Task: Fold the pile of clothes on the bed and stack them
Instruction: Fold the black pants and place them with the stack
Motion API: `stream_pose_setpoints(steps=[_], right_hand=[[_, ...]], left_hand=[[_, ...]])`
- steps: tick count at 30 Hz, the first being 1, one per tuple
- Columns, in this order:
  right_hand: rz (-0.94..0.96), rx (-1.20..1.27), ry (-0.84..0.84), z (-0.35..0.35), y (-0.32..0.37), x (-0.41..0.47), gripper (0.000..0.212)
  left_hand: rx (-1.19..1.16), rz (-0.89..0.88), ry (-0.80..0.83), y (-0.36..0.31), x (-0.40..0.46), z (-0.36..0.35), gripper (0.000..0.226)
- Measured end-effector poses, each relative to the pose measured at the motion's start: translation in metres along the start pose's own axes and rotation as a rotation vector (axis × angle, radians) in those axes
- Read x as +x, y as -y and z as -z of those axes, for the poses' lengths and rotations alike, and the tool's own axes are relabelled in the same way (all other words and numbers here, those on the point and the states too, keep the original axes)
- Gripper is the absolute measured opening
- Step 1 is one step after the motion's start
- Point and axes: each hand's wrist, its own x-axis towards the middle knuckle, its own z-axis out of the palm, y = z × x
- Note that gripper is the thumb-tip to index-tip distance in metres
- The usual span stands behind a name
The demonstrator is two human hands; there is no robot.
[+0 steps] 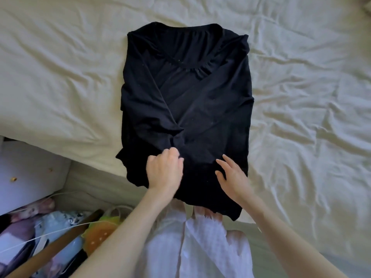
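Rumpled cream bed [301,97], black top [186,101] flat; left hand [164,171] perhaps pinching it, right hand [230,175] spread.

Both bare forearms reach forward from the bottom of the view, converging toward the middle. The left hand [165,171] lies back-up, its fingers [174,153] curled down and bunched at the tips, pinching a gathered fold of the black long-sleeved jersey top [186,93]. The right hand [232,175] is just beside it, apart from it, tilted with the thumb side toward the left hand; its fingers [226,158] are straight and slightly spread, pointing forward, low over the same cloth, whether touching cannot be told
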Motion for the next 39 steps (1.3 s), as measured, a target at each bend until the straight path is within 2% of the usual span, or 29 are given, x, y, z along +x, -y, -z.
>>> stream_pose_setpoints(steps=[1, 3, 5, 7, 9, 12, 15, 18, 20, 22, 25, 28, 30, 31, 33, 35, 36, 37, 39], right_hand=[[-0.036, 0.098, -0.031, 0.001, -0.001, -0.004, 0.041], [-0.156, 0.324, -0.056, 0.002, -0.003, -0.011, 0.034], [-0.252, 0.471, -0.062, 0.001, -0.005, -0.015, 0.032], [-0.286, 0.507, -0.072, 0.0, -0.007, -0.015, 0.03], [-0.277, 0.498, -0.064, 0.0, -0.005, -0.012, 0.029], [-0.278, 0.484, -0.043, -0.004, 0.006, -0.004, 0.031], [-0.24, 0.358, -0.077, -0.011, 0.025, 0.001, 0.052], [-0.194, 0.05, -0.135, -0.019, 0.043, 0.008, 0.06], [-0.202, -0.117, -0.141, -0.023, 0.053, 0.015, 0.044], [-0.192, -0.151, -0.15, -0.025, 0.054, 0.02, 0.02], [-0.243, 0.089, -0.124, -0.015, 0.031, 0.024, 0.014], [-0.295, 0.417, 0.039, -0.002, -0.003, 0.019, 0.018], [-0.371, 0.682, 0.092, 0.002, -0.016, 0.013, 0.02], [-0.376, 0.73, 0.1, 0.002, -0.019, 0.01, 0.019], [-0.358, 0.637, 0.128, -0.002, -0.018, 0.004, 0.022], [-0.337, 0.427, 0.096, -0.01, -0.008, -0.001, 0.045], [-0.324, 0.314, 0.047, -0.014, 0.0, -0.002, 0.05], [-0.32, 0.234, -0.001, -0.019, 0.008, -0.001, 0.049], [-0.355, 0.193, -0.05, -0.025, 0.018, 0.002, 0.033]], left_hand=[[-0.079, -0.056, 0.037, -0.015, -0.006, -0.004, 0.023], [-0.307, -0.115, 0.221, -0.04, -0.016, -0.016, 0.032], [-0.455, -0.059, 0.382, -0.049, -0.022, -0.025, 0.035], [-0.495, 0.027, 0.373, -0.044, -0.024, -0.033, 0.032], [-0.536, 0.151, 0.292, -0.029, -0.023, -0.038, 0.027], [-0.677, 0.428, 0.182, -0.002, -0.017, -0.042, 0.023], [-0.862, 0.673, 0.222, 0.016, -0.009, -0.045, 0.034], [-1.055, 0.771, 0.271, 0.013, 0.001, -0.051, 0.036], [-1.161, 0.838, 0.262, 0.006, 0.004, -0.055, 0.022], [-1.226, 0.908, 0.231, 0.002, 0.004, -0.059, 0.012], [-1.336, 0.927, 0.179, 0.0, -0.006, -0.062, 0.012], [-1.457, 0.878, 0.138, -0.001, -0.022, -0.066, 0.017], [-1.502, 0.875, 0.134, -0.001, -0.03, -0.071, 0.023], [-1.524, 0.873, 0.147, -0.002, -0.034, -0.073, 0.024], [-1.505, 0.83, 0.234, -0.004, -0.039, -0.078, 0.019], [-1.431, 0.758, 0.363, -0.009, -0.041, -0.081, 0.011], [-1.401, 0.74, 0.403, -0.012, -0.041, -0.083, 0.008], [-1.38, 0.739, 0.417, -0.014, -0.04, -0.084, 0.006], [-1.361, 0.751, 0.401, -0.016, -0.038, -0.085, 0.004]])
